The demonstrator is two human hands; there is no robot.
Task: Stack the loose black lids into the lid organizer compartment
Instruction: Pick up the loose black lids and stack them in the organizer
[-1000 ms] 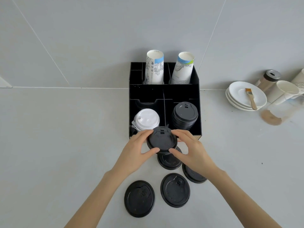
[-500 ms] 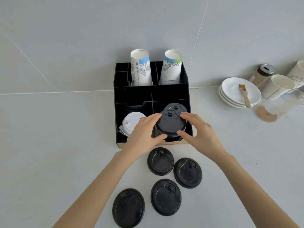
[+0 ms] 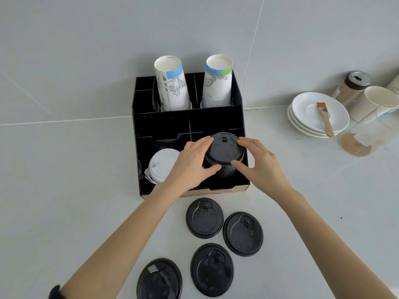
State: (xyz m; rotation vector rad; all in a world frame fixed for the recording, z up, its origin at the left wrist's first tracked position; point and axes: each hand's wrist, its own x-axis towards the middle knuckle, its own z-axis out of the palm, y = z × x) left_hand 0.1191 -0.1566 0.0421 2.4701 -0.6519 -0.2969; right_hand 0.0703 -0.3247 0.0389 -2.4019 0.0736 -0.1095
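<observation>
A black lid (image 3: 223,150) rests on top of the stack of black lids (image 3: 225,172) in the front right compartment of the black organizer (image 3: 190,117). My left hand (image 3: 192,165) and my right hand (image 3: 257,162) hold that top lid by its rim from either side. Several loose black lids lie flat on the counter in front of the organizer, among them ones at the near left (image 3: 159,279), the near middle (image 3: 212,269), the right (image 3: 242,233) and closest to the organizer (image 3: 204,217).
A stack of white lids (image 3: 160,164) fills the front left compartment. Two paper cup stacks (image 3: 170,85) (image 3: 218,83) stand in the back row. At the right sit white saucers (image 3: 319,115) with a brush (image 3: 325,118), a shaker (image 3: 354,87) and cups (image 3: 373,102).
Both hands carried the black lid from in front of the organizer forward and to the right, and now it sits on the black stack. The camera came closer.
</observation>
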